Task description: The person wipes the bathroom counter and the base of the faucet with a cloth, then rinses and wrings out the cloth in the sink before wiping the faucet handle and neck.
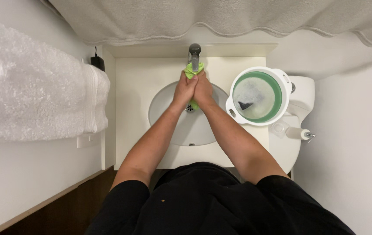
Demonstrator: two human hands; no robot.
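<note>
Both my hands, left (183, 88) and right (203, 87), clamp side by side round a green cloth (193, 69) over the sink (164, 104), under the tap (194, 54). Cloth runs lengthwise away from me. Bucket (281, 93) right.

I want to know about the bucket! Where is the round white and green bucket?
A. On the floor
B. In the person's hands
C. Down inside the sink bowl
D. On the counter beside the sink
D: the bucket stands on the counter to the right of the sink, apart from both hands.
</note>
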